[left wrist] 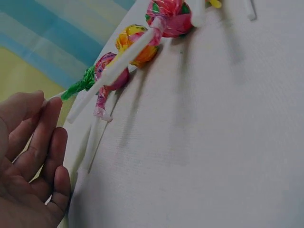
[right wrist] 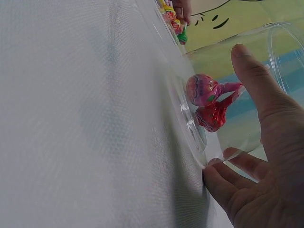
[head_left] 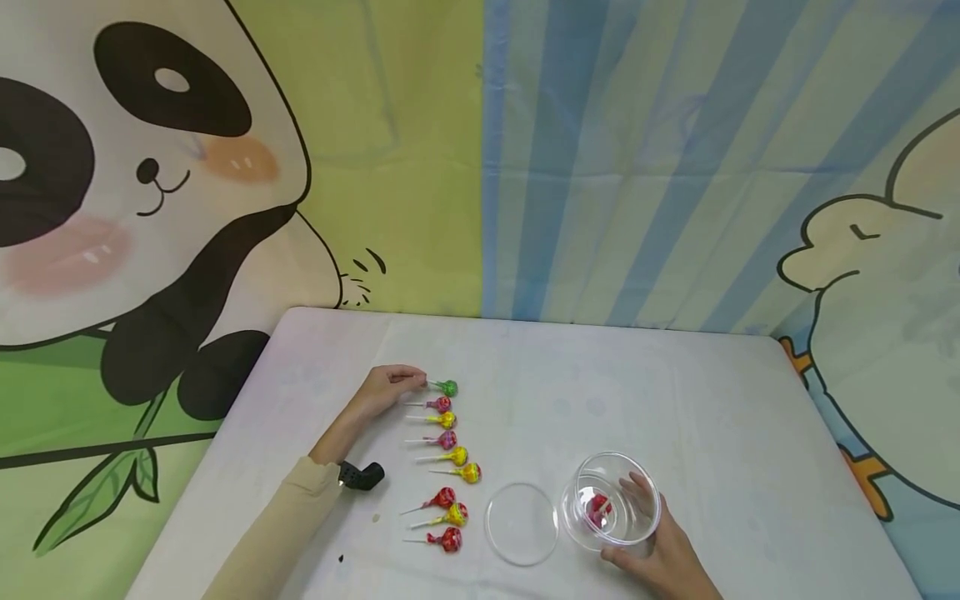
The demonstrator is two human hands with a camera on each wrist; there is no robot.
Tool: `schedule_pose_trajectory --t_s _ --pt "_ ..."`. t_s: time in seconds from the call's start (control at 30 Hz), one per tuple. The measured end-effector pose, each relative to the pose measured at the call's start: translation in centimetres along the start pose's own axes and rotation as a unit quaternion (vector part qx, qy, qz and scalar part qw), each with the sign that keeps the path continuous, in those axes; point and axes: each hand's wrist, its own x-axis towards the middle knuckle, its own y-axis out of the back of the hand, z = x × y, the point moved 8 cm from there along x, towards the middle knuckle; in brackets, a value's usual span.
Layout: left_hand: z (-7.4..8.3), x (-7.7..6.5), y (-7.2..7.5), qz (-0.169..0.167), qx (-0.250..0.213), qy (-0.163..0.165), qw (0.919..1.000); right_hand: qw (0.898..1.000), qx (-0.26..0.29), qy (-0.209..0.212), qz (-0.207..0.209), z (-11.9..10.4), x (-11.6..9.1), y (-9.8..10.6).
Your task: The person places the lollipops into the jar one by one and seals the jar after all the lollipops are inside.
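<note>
At the far end of a column of wrapped lollipops, my left hand (head_left: pixel 390 386) pinches the white stick of a green lollipop (head_left: pixel 448 388) between thumb and fingertip. The left wrist view shows that pinch, with the green wrapper (left wrist: pixel 80 84) partly behind a pink lollipop (left wrist: pixel 116 76). My right hand (head_left: pixel 660 537) grips a clear jar (head_left: pixel 617 454) around its side, thumb and fingers spread on the wall. Inside the jar, the right wrist view shows a pink-purple lollipop (right wrist: pixel 203 90) and a red lollipop (right wrist: pixel 212 117), heads at the bottom.
Several red, yellow and purple lollipops (head_left: pixel 452 456) lie in the column, sticks pointing left. A clear round lid (head_left: pixel 522 558) lies between them and the jar. Patterned cloth (head_left: pixel 420 167) hangs behind the white table (head_left: pixel 720 400). A small dark speck (head_left: pixel 341 558) lies near the left forearm.
</note>
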Motion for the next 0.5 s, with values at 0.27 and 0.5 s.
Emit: schedule_pose_trajectory --t_s 0.27,0.5 --pt "2.7 -0.7 -0.5 -0.019 -0.044 -0.019 0.9987 1.0 -0.003 -0.001 0.002 -0.2 0.2 0.1" --pt "5.5 -3.2 -3.0 -0.054 -0.084 -0.007 0.9949 1.0 0.003 0.004 0.0 -0.3 0.1 -0.1"
